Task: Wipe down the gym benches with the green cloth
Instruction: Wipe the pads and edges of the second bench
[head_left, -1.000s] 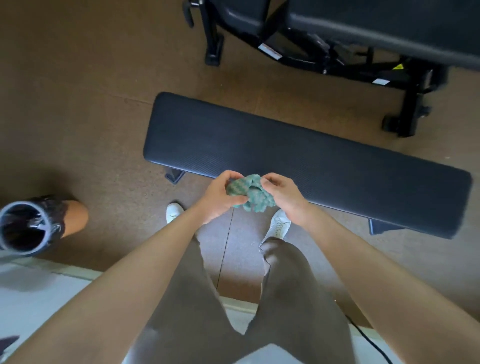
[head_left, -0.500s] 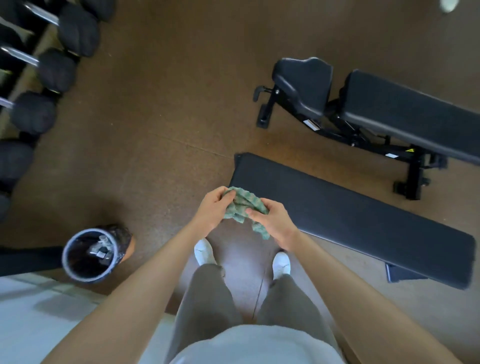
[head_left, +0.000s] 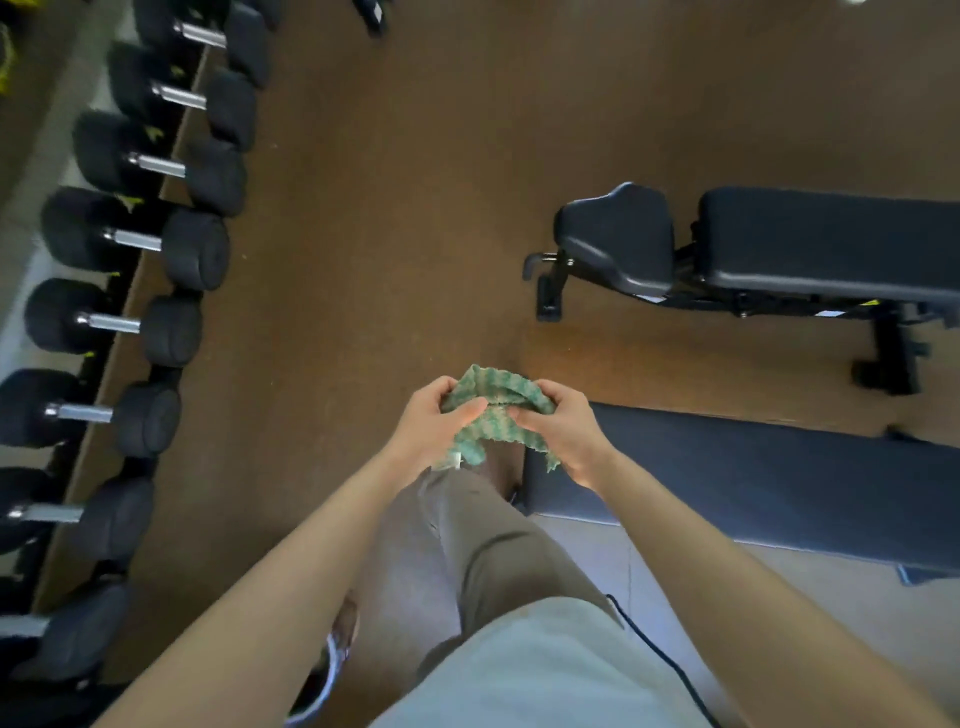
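Green cloth (head_left: 491, 410) sits bunched between my left hand (head_left: 434, 423) and right hand (head_left: 563, 434), fingers of both pinched on it, above the floor just left of the flat bench (head_left: 753, 483); adjustable bench (head_left: 779, 249) stands beyond, dumbbells (head_left: 135, 244) at left.

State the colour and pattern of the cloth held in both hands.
The cloth is green with paler stripes or checks, seen best in the head view.
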